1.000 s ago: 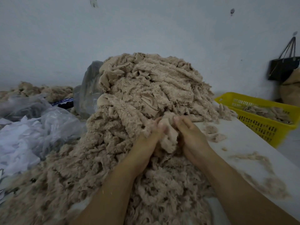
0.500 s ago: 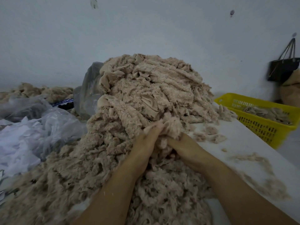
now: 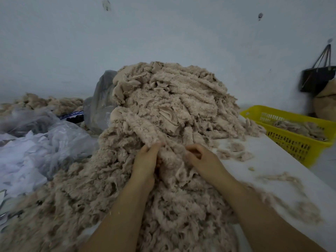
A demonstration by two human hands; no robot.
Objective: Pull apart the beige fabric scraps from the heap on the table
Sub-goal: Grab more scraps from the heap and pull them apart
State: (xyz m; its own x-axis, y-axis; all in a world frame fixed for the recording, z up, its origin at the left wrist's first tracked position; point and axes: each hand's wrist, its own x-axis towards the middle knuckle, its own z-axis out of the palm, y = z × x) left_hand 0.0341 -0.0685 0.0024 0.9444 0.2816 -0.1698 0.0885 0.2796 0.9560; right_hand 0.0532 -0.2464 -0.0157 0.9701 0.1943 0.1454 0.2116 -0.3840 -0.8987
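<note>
A tall heap of beige fuzzy fabric scraps (image 3: 169, 110) fills the middle of the white table (image 3: 283, 170) and spreads toward me. My left hand (image 3: 147, 160) grips a fold of scrap at the heap's lower front, fingers curled into the fabric. My right hand (image 3: 201, 159) lies just to its right, fingers curled and pinching a bit of scrap at the heap's edge. Between the two hands runs a ridge of beige scrap (image 3: 172, 160).
A yellow plastic basket (image 3: 294, 140) holding some scraps stands at the right table edge. Clear plastic bags (image 3: 41, 144) and white sheets lie at the left. More scraps (image 3: 52, 102) lie at the far left. A dark bag (image 3: 316, 79) hangs on the wall. Loose strands (image 3: 283, 180) lie on the table.
Both hands have dropped lower on the heap and moved apart. The clump held up between them a second ago is down, and the right hand has shifted right.
</note>
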